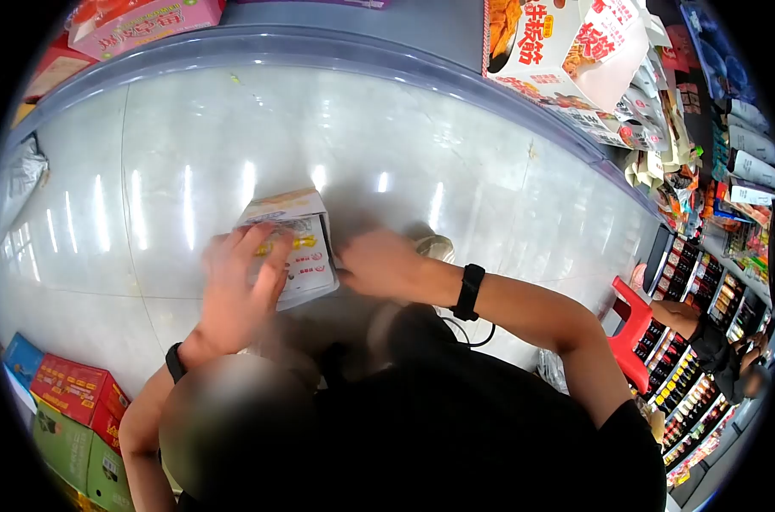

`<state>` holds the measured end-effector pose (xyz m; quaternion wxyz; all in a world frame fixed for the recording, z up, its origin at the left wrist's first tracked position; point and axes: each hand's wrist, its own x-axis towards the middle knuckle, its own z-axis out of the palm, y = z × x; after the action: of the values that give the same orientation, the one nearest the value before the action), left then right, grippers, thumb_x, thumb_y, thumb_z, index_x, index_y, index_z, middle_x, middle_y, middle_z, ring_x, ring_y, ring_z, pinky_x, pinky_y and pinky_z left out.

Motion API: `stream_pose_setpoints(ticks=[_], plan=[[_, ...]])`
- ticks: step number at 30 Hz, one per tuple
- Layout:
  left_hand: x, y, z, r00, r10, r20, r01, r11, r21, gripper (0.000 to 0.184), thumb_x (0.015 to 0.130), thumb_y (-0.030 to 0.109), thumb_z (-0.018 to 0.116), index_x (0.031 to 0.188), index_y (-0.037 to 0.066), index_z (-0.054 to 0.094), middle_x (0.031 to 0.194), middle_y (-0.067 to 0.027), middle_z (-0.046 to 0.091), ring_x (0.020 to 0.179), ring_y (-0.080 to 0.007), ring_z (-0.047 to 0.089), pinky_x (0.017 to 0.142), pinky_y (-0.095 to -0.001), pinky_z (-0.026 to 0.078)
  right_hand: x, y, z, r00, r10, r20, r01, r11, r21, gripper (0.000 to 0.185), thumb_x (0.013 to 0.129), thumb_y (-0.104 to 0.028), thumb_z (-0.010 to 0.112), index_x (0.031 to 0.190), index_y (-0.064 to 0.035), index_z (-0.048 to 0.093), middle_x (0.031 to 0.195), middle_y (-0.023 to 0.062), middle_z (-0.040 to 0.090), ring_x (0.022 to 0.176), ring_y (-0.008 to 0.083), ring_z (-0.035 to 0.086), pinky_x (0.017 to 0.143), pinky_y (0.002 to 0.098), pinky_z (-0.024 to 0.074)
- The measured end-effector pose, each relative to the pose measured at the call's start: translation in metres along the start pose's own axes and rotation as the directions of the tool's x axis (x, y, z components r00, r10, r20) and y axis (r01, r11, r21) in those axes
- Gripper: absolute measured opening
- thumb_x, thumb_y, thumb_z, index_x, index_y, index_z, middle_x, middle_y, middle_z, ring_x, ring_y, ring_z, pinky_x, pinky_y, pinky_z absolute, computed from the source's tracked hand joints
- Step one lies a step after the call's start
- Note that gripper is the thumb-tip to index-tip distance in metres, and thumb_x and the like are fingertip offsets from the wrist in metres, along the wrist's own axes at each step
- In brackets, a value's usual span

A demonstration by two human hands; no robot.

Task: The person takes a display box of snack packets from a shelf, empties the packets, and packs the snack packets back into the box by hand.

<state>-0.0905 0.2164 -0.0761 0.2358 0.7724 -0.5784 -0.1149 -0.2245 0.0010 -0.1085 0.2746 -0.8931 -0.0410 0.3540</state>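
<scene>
Apparently steadying a printed white box point(312, 280) with the left hand point(234, 280), with fingers point(277, 260) spread and bent over the panel, perhaps to stop it turning. Holding the right hand point(379, 260) at the opposite side, possibly as counter-support; cannot tell through the blur whether pinching anything. Positioned over the middle of the floor point(438, 119), well apart from the edge along the shelf point(362, 21), likely for elbow room. Having a red carton point(72, 391) and green carton point(63, 444) by the floor's near left edge, away from the box.

Right hand point(380, 263) blurred (fingers point(351, 259) indistinct), pink carton point(144, 31) cut off at top
</scene>
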Motion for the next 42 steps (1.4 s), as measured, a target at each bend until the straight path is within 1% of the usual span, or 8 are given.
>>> stream_pose_setpoints(ticks=[4,6,8,16,25,30,33,42], plan=[[0.004,0.007,-0.006,0.991,-0.026,-0.129,0.028,0.999,0.015,0.061,0.073,0.004,0.078,0.131,0.005,0.057,0.126,-0.0134,0.054,0.115,-0.0327,0.053,0.096,-0.0472,0.041,0.001,-0.002,0.001,1.0,-0.005,0.026,0.006,1.0,-0.021,0.029,0.084,-0.028,0.062,0.085,0.0003,0.07,0.073,0.0184,0.068,0.073,0.038,0.069,0.067,0.0497,0.0557],[0.005,0.007,-0.009,0.988,-0.029,-0.153,0.033,0.999,0.021,0.057,0.074,0.002,0.078,0.128,0.004,0.059,0.121,-0.013,0.057,0.11,-0.0321,0.056,0.093,-0.0448,0.044,0.002,-0.006,-0.001,0.998,-0.013,-0.055,0.012,1.0,-0.003,0.024,0.076,-0.024,0.068,0.07,-0.0011,0.071,0.071,0.0173,0.068,0.072,0.0364,0.069,0.067,0.0463,0.0556],[0.0,0.004,-0.007,0.999,-0.034,0.023,0.035,0.997,-0.072,0.046,0.077,0.001,0.074,0.121,0.002,0.062,0.11,-0.0122,0.062,0.101,-0.0308,0.061,0.085,-0.0395,0.048,0.002,-0.008,-0.011,1.0,-0.025,0.015,0.025,0.999,-0.029,0.026,0.081,-0.026,0.064,0.077,-0.0007,0.071,0.071,0.0179,0.068,0.071,0.037,0.069,0.068,0.0474,0.0558],[0.009,0.009,-0.009,0.996,0.005,0.089,-0.004,1.0,-0.013,0.034,0.084,0.0,0.066,0.118,-0.002,0.062,0.115,-0.0141,0.066,0.101,-0.0316,0.066,0.086,-0.0412,0.054,-0.001,0.0,-0.006,0.996,-0.022,0.083,0.026,0.998,-0.054,0.033,0.085,-0.032,0.062,0.086,-0.0002,0.07,0.073,0.0176,0.068,0.072,0.0369,0.069,0.068,0.0483,0.0557],[0.018,0.002,-0.012,0.98,-0.175,0.092,0.183,0.979,-0.091,0.029,0.085,-0.001,0.066,0.113,0.003,0.064,0.095,-0.0146,0.071,0.078,-0.0332,0.069,0.065,-0.0392,0.056,-0.021,-0.013,-0.049,0.957,-0.108,-0.27,0.155,0.975,0.161,0.047,0.085,-0.05,0.071,0.084,-0.0035,0.066,0.075,0.012,0.067,0.073,0.0336,0.069,0.066,0.0434,0.0539],[0.023,-0.006,-0.014,0.983,-0.181,0.006,0.181,0.979,-0.088,0.021,0.086,0.001,0.068,0.106,0.003,0.065,0.085,-0.0125,0.07,0.07,-0.0307,0.068,0.06,-0.0373,0.054,-0.018,-0.011,-0.042,0.843,-0.256,-0.474,0.271,0.962,-0.038,0.036,0.085,-0.043,0.072,0.078,-0.0104,0.059,0.068,0.0066,0.058,0.062,0.0301,0.063,0.055,0.0421,0.0499],[0.024,-0.005,-0.015,0.99,-0.127,-0.064,0.125,0.991,-0.046,0.019,0.083,0.002,0.07,0.1,0.001,0.062,0.086,-0.0084,0.066,0.074,-0.0276,0.067,0.063,-0.0366,0.055,-0.018,-0.015,-0.046,0.875,-0.218,-0.433,0.217,0.975,-0.052,0.032,0.086,-0.036,0.07,0.083,-0.0044,0.064,0.075,0.0083,0.064,0.069,0.0306,0.067,0.062,0.043,0.0515],[0.007,-0.016,-0.007,0.986,0.005,-0.165,-0.015,0.998,-0.055,0.031,0.072,-0.003,0.07,0.1,0.008,0.064,0.109,-0.0077,0.059,0.09,-0.0276,0.06,0.074,-0.0384,0.052,-0.009,-0.012,-0.033,0.775,-0.348,-0.527,0.345,0.932,-0.109,0.011,0.086,-0.022,0.069,0.087,-0.0121,0.065,0.074,0.0038,0.059,0.065,0.0257,0.062,0.058,0.0388,0.0484]])
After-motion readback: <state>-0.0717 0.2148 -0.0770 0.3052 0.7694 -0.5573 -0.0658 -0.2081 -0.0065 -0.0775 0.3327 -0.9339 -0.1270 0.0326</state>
